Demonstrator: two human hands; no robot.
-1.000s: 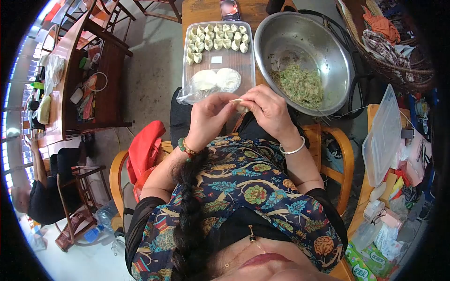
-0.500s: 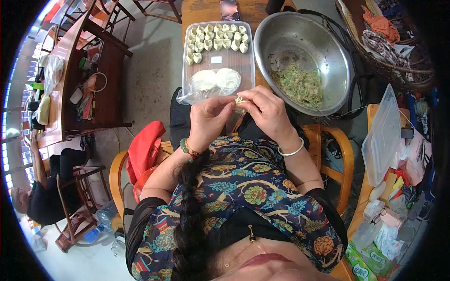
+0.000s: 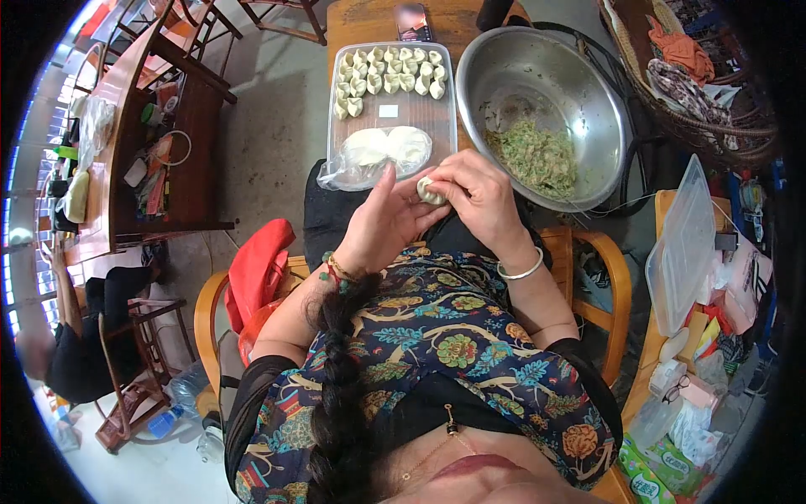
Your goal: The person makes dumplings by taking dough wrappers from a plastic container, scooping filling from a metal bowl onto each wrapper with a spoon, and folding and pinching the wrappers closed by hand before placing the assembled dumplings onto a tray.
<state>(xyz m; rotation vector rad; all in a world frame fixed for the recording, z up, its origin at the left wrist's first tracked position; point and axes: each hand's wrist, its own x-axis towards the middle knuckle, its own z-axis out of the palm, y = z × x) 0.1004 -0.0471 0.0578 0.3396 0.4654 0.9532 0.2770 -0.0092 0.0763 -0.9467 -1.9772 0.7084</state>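
A pleated dumpling [image 3: 431, 191] is pinched in the fingers of my right hand [image 3: 480, 195]. My left hand [image 3: 383, 220] lies open, palm up, with its fingers reaching beneath the dumpling; whether they touch it I cannot tell. Just beyond my hands is a plastic tray [image 3: 363, 119] with rows of folded dumplings [image 3: 391, 66] at its far end. Round white wrappers in a clear plastic bag [image 3: 388, 149] lie at its near end. To the right stands a large metal basin [image 3: 606, 109] holding greenish minced filling [image 3: 533, 151].
The tray rests on a wooden table [image 3: 361, 17], with a phone-like card [image 3: 412, 23] behind it. A wicker basket [image 3: 714, 134] and an upright clear lid [image 3: 678, 244] are at the right. Another person [image 3: 88, 340] sits at the far left near a wooden desk [image 3: 126, 185].
My left fingers have let go of the dumpling and opened flat. My right hand keeps its pinch, and the dumpling's pleated round side now shows.
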